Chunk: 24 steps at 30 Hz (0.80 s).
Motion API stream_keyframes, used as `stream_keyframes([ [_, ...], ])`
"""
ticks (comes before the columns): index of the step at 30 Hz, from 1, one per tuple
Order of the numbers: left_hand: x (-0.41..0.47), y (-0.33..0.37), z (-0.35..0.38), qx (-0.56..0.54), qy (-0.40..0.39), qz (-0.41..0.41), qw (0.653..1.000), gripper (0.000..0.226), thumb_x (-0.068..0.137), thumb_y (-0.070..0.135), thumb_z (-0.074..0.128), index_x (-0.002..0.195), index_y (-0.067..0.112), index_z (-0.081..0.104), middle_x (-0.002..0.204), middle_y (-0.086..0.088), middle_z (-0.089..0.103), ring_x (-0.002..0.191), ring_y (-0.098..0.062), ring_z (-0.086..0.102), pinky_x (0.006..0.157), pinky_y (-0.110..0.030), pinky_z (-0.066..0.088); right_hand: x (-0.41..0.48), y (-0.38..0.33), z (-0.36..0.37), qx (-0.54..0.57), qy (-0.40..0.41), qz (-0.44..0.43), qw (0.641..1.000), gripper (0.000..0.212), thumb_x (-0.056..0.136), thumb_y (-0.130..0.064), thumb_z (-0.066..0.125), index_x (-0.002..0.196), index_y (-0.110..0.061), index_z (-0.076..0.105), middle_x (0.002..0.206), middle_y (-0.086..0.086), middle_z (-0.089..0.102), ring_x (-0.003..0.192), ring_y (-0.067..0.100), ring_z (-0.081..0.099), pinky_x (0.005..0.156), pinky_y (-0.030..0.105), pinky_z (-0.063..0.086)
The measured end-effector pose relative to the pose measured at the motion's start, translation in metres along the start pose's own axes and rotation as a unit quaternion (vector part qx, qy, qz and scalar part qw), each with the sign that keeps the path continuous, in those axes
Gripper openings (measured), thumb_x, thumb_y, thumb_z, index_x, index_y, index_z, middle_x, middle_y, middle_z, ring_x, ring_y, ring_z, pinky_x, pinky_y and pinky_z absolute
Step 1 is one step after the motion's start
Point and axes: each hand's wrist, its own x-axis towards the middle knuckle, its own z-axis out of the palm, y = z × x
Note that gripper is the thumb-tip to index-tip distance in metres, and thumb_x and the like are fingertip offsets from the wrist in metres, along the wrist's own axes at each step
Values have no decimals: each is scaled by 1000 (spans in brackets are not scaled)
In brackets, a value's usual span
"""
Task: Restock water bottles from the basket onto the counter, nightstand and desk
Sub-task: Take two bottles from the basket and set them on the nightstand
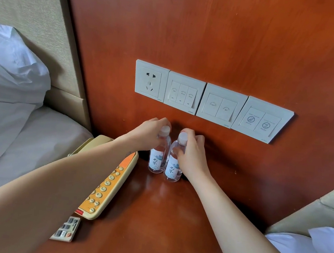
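Each hand, left hand (149, 133) and right hand (192, 153), grips 1 upright water bottle (157, 156) on the nightstand (152, 217).

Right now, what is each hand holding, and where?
Left hand grips the left bottle near its neck; right hand grips the right bottle around its upper body.

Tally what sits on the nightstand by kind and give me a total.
water bottles: 2
telephone: 1
remote control: 1
Total: 4
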Motion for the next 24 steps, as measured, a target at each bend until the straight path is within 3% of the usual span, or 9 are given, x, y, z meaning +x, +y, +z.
stream_keyframes([
  [2, 1, 0, 0, 3, -3, -2, 1000, 38, 83, 16, 70, 115, 22, 51, 103, 1, 50, 88, -18, 51, 60, -15, 33, -1, -2, 2, -21, 7, -6, 1000, 35, 90, -7, 55, 121, -21, 46, 115, 5, 38, 101, 29, 51, 89, 39, 48],
  [7, 3, 2, 0, 1, -12, -7, 1000, 36, 83, 16, 70, 112, 24, 50, 102, 1, 50, 86, -17, 50, 60, -17, 34, -9, 5, -1, -174, 76, -48, 981, 54, 92, -23, 64, 139, -26, 38, 129, 2, 50, 116, 25, 42, 86, 34, 45],
  [12, 3, 3, 0, -5, -15, -11, 1000, 37, 85, 17, 69, 115, 24, 49, 103, 0, 49, 87, -18, 51, 60, -17, 35, -7, 0, -3, -195, 57, -44, 978, 51, 94, -25, 59, 139, -27, 36, 129, 2, 49, 111, 26, 46, 79, 34, 45],
  [19, 4, 1, 1, -2, -15, -9, 1000, 37, 84, 18, 70, 115, 22, 49, 102, -1, 50, 87, -20, 52, 61, -17, 36, -3, -8, -7, -180, 52, -38, 981, 37, 92, -20, 62, 124, -22, 44, 118, 3, 52, 104, 25, 50, 79, 39, 51],
  [24, 0, -2, 6, -18, 3, 0, 1000, 37, 85, 16, 69, 116, 22, 50, 106, -2, 52, 89, -19, 53, 63, -16, 38, -4, -9, -7, -181, 58, -39, 981, 38, 91, -19, 63, 124, -24, 44, 119, 3, 52, 105, 24, 50, 75, 33, 49],
])
